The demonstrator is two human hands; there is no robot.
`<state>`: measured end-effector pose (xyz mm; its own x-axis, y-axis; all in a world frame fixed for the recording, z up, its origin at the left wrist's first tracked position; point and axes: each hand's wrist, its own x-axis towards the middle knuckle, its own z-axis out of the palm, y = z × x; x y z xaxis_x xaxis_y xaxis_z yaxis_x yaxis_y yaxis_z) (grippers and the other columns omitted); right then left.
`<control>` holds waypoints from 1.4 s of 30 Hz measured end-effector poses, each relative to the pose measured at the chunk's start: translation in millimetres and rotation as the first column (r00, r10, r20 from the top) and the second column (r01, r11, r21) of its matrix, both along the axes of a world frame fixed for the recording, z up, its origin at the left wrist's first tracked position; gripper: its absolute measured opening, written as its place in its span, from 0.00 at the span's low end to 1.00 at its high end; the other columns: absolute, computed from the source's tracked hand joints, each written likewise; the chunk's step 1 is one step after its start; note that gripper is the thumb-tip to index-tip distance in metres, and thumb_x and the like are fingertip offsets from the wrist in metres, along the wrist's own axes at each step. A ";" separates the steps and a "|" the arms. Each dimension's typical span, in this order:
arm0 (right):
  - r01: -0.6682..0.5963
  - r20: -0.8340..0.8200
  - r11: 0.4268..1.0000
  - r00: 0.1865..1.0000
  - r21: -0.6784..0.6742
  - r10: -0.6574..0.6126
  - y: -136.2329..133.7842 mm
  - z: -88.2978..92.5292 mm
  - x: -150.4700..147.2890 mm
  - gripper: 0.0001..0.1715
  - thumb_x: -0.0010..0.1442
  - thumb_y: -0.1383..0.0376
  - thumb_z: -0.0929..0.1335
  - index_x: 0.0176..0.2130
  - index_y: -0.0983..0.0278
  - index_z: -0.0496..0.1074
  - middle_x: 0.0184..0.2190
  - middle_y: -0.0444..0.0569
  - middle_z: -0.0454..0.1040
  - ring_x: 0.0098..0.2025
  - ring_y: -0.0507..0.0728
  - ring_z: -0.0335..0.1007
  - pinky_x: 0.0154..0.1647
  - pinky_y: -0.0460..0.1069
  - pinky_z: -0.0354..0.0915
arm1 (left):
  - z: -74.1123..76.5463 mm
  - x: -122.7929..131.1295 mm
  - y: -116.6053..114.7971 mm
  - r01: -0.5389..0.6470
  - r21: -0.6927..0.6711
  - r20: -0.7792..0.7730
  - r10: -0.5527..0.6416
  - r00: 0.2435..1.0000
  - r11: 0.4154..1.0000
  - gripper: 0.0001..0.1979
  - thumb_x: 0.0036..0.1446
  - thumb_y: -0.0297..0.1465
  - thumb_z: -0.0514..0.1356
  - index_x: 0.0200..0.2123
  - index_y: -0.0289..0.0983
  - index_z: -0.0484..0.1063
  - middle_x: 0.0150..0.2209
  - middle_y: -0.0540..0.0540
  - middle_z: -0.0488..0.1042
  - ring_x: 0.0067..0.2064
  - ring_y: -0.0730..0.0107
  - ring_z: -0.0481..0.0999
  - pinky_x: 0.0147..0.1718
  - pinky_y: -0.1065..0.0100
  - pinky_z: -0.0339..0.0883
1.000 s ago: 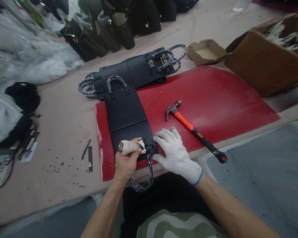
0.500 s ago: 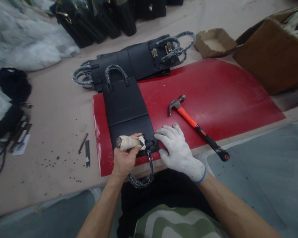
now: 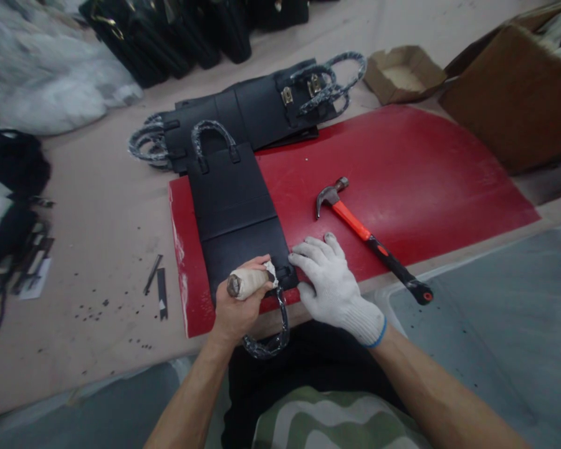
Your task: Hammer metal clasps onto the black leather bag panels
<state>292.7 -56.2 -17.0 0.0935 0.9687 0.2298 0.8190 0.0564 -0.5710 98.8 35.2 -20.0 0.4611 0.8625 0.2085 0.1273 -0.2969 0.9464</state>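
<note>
My bare left hand is closed around a tape-wrapped punch, a stubby tool with a metal top end. It is held tilted over the near end of a black bag panel; its working tip is hidden. A plastic-wrapped handle at that end of the panel hangs over the table edge beneath my hand. My right hand, in a white knit glove, lies with fingers spread at the panel's right edge, holding nothing. Beyond it, a claw hammer with an orange and black handle rests on the red mat.
More black bag panels with wrapped handles are stacked behind. A small cardboard tray and a large brown box stand at the back right. A thin metal rod, a flat dark strip and black specks lie left of the mat.
My left hand and the punch have shifted slightly right and down, and the punch's tilt has changed a little. The right hand stays nearly still. The view has shifted slightly.
</note>
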 end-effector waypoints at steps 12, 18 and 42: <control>0.004 -0.006 1.000 1.000 0.004 -0.004 0.0 2.9 1.0 0.29 0.52 0.70 0.68 0.55 0.63 0.74 0.58 0.55 0.74 0.64 0.69 0.62 0.74 0.70 0.40 | -4.7 -1.7 -4.1 0.071 0.126 -0.060 -0.064 0.996 0.989 0.11 0.59 0.27 0.70 0.45 0.36 0.78 0.53 0.38 0.81 0.54 0.56 0.82 0.57 0.53 0.77; -0.003 0.002 1.000 1.000 0.002 0.003 -0.5 1.7 1.3 0.29 0.53 0.69 0.68 0.55 0.64 0.74 0.58 0.55 0.74 0.64 0.69 0.62 0.74 0.70 0.40 | -1.8 1.5 -4.3 0.008 0.091 -0.069 -0.002 0.998 0.996 0.08 0.59 0.27 0.69 0.43 0.36 0.77 0.49 0.39 0.83 0.51 0.58 0.84 0.53 0.55 0.80; -0.004 -0.003 1.000 1.000 0.004 0.004 -1.0 -0.8 2.0 0.30 0.52 0.70 0.67 0.56 0.63 0.74 0.57 0.54 0.74 0.65 0.70 0.62 0.74 0.71 0.40 | -3.5 -3.1 -10.4 -0.010 0.190 -0.146 0.039 0.989 0.982 0.08 0.60 0.29 0.69 0.43 0.35 0.79 0.50 0.38 0.82 0.51 0.56 0.83 0.55 0.53 0.78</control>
